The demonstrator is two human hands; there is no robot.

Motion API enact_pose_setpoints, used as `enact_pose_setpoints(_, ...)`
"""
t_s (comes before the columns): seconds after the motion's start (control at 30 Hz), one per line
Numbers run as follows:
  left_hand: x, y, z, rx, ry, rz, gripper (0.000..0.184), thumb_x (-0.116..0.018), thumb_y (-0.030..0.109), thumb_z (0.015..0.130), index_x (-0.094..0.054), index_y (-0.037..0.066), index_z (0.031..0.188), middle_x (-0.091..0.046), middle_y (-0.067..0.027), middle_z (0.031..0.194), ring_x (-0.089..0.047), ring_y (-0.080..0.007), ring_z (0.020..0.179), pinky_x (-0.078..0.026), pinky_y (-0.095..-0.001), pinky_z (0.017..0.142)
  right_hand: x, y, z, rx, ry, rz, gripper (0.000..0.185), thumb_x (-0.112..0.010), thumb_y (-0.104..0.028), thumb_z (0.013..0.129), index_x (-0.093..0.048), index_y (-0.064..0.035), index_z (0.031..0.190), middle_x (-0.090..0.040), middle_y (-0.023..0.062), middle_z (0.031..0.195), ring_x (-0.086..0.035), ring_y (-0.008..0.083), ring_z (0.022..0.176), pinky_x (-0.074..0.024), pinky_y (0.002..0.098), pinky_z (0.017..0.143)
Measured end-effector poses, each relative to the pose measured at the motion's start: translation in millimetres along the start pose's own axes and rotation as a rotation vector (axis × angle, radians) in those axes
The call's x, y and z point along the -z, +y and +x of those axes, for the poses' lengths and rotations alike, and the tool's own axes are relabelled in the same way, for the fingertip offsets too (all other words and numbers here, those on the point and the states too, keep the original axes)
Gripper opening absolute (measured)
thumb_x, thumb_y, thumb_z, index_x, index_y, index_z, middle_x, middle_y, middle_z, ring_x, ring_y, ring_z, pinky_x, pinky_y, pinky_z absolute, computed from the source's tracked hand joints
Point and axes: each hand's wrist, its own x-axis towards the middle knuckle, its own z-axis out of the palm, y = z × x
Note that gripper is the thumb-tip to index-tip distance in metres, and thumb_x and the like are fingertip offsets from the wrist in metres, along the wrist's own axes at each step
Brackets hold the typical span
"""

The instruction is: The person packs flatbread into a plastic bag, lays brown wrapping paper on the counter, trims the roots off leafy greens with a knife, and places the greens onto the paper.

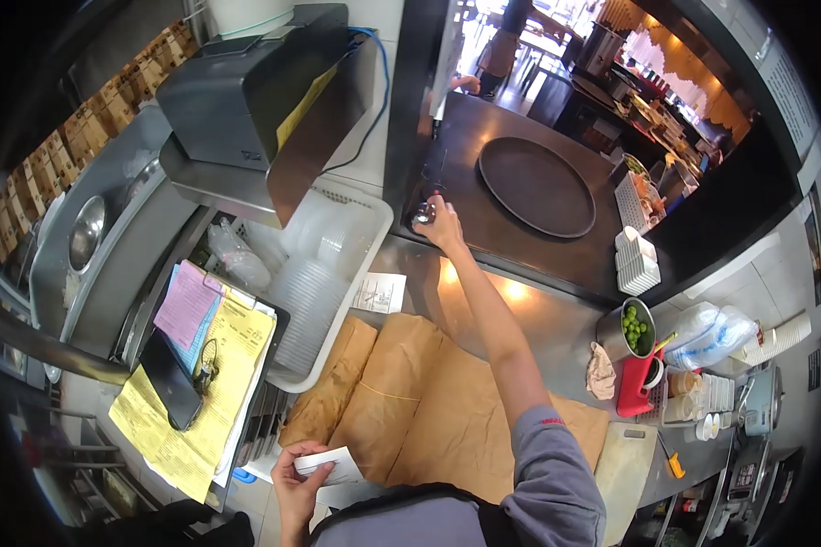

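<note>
My right hand [442, 224] reaches far forward to the left end of the dark pass counter, its fingers closed on a small shiny metal object [423, 214] that looks like a counter bell. My left hand [303, 476] is low in the view, pinching a small white paper slip [330, 467] between thumb and fingers. Brown paper [456, 410] covers the worktop under my right arm, with rolled brown paper bundles [388, 383] at its left. Another printed slip [379, 293] lies on the steel counter beyond them. A round black tray [536, 187] rests on the pass counter, right of my right hand.
At left, a clipboard with yellow sheets [233, 365] holds a phone [171, 378]; beyond are a bin of plastic lids [374, 214] and a grey printer [219, 100]. At right stand a pot of limes [614, 328], a cutting board [625, 474] and an orange-handled knife [675, 466]. A person [502, 50] stands beyond the pass.
</note>
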Motion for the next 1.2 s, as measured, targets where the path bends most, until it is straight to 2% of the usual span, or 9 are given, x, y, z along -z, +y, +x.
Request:
enact_pose_setpoints(0.23,17.7,15.2,1.9,-0.141,0.117,0.072,0.033,-0.059,-0.007,0.076,-0.054,0.002,0.108,-0.051,-0.0063,0.113,-0.053,-0.0149,0.099,-0.046,-0.0259,0.081,17.2,-23.9,3.7,-0.083,-0.049,-0.293,0.090,-0.078,-0.039,0.059,-0.031,-0.0127,0.131,-0.051,0.0224,0.113,-0.049,0.0379,0.106,-0.0409,0.0466,0.087)
enact_pose_setpoints(0.4,38.5,30.4,-23.8,0.021,0.065,-0.621,0.034,-0.043,-0.001,0.088,-0.048,0.003,0.122,-0.055,-0.0087,0.114,-0.055,-0.0164,0.101,-0.046,-0.0295,0.088,114.4,-152.9,-142.1,0.062,-0.170,0.865,0.044,-0.054,-0.011,0.087,-0.040,0.0048,0.126,-0.049,0.0122,0.123,-0.047,0.0202,0.113,-0.0398,0.0303,0.091)
enact_pose_setpoints(0.43,41.3,30.1,-34.5,0.026,0.030,-0.628,0.036,-0.042,0.000,0.089,-0.046,0.003,0.124,-0.054,-0.0090,0.118,-0.055,-0.0171,0.104,-0.046,-0.0302,0.089,135.9,-164.2,-182.6,0.063,-0.342,0.782,0.044,-0.051,-0.015,0.089,-0.039,0.0042,0.127,-0.045,0.0168,0.127,-0.046,0.0220,0.116,-0.0346,0.0303,0.098)
enact_pose_setpoints(0.57,45.6,19.8,-92.5,-0.134,0.042,-0.398,0.037,-0.039,0.000,0.089,-0.049,0.006,0.124,-0.052,-0.0085,0.123,-0.053,-0.0172,0.108,-0.042,-0.0293,0.092,171.0,-212.9,-340.9,0.146,-0.901,1.112,0.048,-0.054,-0.030,0.088,-0.048,0.0077,0.117,-0.058,0.0167,0.106,-0.057,0.0220,0.098,-0.0415,0.0316,0.088)
enact_pose_setpoints(0.73,44.6,11.5,-190.2,-0.567,0.171,0.251,0.034,-0.045,-0.007,0.082,-0.059,0.005,0.110,-0.056,-0.0110,0.118,-0.053,-0.0249,0.111,-0.043,-0.0320,0.090,134.6,-261.4,-451.6,-0.025,-1.359,1.250,0.047,-0.063,-0.012,0.082,-0.045,0.0081,0.120,-0.056,0.0148,0.110,-0.054,0.0188,0.101,-0.0412,0.0292,0.088)
enact_pose_setpoints(0.77,48.9,5.9,-209.8,-0.559,0.223,0.249,0.034,-0.046,-0.007,0.082,-0.060,0.006,0.110,-0.055,-0.0100,0.120,-0.052,-0.0252,0.111,-0.043,-0.0318,0.090,133.2,-274.7,-461.1,-0.045,-1.398,1.228,0.040,-0.063,0.000,0.079,-0.049,0.0070,0.115,-0.059,0.0120,0.104,-0.057,0.0151,0.095,-0.0436,0.0255,0.082)
enact_pose_setpoints(0.87,65.8,-1.5,-273.1,-0.537,0.400,0.264,0.033,-0.049,-0.007,0.081,-0.061,0.006,0.109,-0.052,-0.0107,0.124,-0.051,-0.0265,0.112,-0.045,-0.0321,0.088,116.8,-303.8,-486.9,0.056,-1.535,1.088,0.032,-0.061,-0.001,0.081,-0.053,0.0067,0.111,-0.062,0.0102,0.098,-0.058,0.0128,0.087,-0.0443,0.0238,0.078)
enact_pose_setpoints(1.03,106.0,-11.3,-347.7,-0.724,0.691,0.400,0.031,-0.052,-0.004,0.082,-0.062,0.008,0.108,-0.044,-0.0149,0.129,-0.051,-0.0273,0.111,-0.045,-0.0323,0.085,108.2,-386.9,-555.8,0.170,-1.362,1.192,0.009,-0.059,0.006,0.080,-0.057,0.0045,0.088,-0.063,0.0083,0.081,-0.059,0.0085,0.070,-0.0458,0.0193,0.064)
enact_pose_setpoints(1.2,170.1,-15.8,-413.2,-0.512,0.951,0.228,0.033,-0.052,-0.006,0.082,-0.058,0.004,0.114,-0.056,-0.0136,0.112,-0.055,-0.0240,0.103,-0.044,-0.0292,0.082,87.6,-471.2,-632.4,0.304,-1.484,1.217,0.008,-0.061,0.004,0.080,-0.058,0.0039,0.088,-0.062,0.0056,0.079,-0.057,0.0070,0.070,-0.0448,0.0180,0.063)
